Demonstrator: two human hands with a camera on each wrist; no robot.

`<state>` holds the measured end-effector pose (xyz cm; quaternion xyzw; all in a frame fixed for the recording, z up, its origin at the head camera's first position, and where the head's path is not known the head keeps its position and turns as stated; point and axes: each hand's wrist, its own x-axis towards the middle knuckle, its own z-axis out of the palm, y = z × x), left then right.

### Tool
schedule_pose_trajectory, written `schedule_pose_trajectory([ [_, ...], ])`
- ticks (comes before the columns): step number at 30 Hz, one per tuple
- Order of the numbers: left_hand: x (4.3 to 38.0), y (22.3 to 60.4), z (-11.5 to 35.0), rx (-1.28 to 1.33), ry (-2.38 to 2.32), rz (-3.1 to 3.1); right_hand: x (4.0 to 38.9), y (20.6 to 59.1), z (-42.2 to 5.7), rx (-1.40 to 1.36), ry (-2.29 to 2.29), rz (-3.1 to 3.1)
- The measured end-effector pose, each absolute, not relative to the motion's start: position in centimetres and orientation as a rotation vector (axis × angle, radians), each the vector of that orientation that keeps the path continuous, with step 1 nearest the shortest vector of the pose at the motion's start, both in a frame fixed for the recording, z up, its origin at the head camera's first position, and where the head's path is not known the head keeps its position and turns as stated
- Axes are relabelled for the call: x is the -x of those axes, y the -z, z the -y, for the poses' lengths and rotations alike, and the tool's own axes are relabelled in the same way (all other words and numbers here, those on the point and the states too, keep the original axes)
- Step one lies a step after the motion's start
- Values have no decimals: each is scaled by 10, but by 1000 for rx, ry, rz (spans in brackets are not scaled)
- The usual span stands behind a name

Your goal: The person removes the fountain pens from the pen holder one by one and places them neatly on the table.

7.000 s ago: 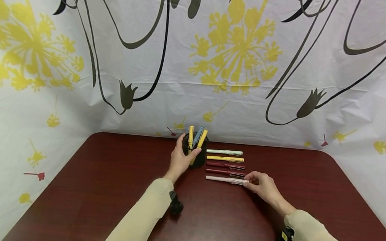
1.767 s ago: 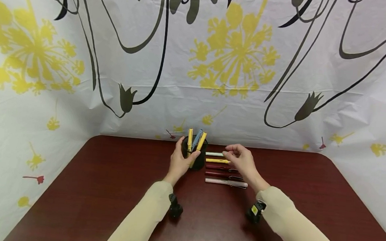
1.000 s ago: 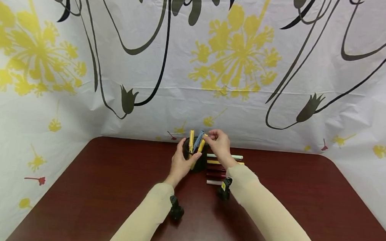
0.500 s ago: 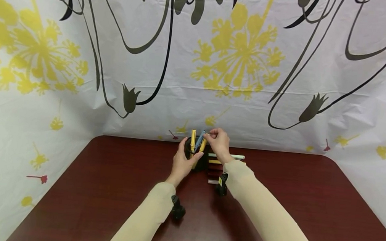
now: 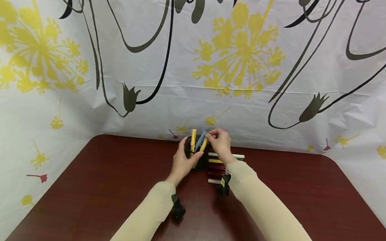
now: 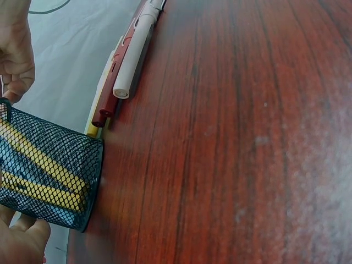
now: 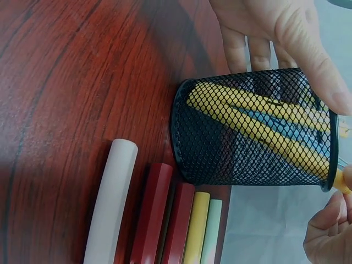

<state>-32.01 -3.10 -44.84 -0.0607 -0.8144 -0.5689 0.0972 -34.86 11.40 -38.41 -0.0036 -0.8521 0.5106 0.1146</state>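
Observation:
A black mesh pen cup [image 7: 206,148] stands at the back of the table. My left hand [image 5: 181,164] holds it from the left, thumb in front and fingers around its far side. Inside are a left yellow pen [image 5: 193,137], a blue pen [image 5: 199,141] and a right yellow pen [image 5: 203,144] leaning right. My right hand [image 5: 221,143] pinches the top of that right yellow pen at the rim. Right of the cup lies a row: a whitish pen [image 7: 110,203], two dark red pens [image 7: 152,214], a yellow pen [image 7: 196,228] and a pale green pen [image 7: 212,231]. My right forearm partly hides this row in the head view.
The dark red-brown wooden table [image 5: 104,189] has rounded back corners. Patterned white cloth [image 5: 166,110] hangs right behind its back edge and along both sides. A small black camera [image 5: 177,208] is strapped at my left wrist, another camera [image 5: 224,184] at my right.
My right hand has left the whitish pen, passed over the row and come to the cup, where it now pinches the right yellow pen. My left hand stays on the cup.

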Motion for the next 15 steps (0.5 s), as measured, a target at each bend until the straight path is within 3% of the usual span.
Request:
schedule_pose_trajectory([
  [15,320,450,31,183,1671,2390,336,384,-122,-125,-1562,2456],
])
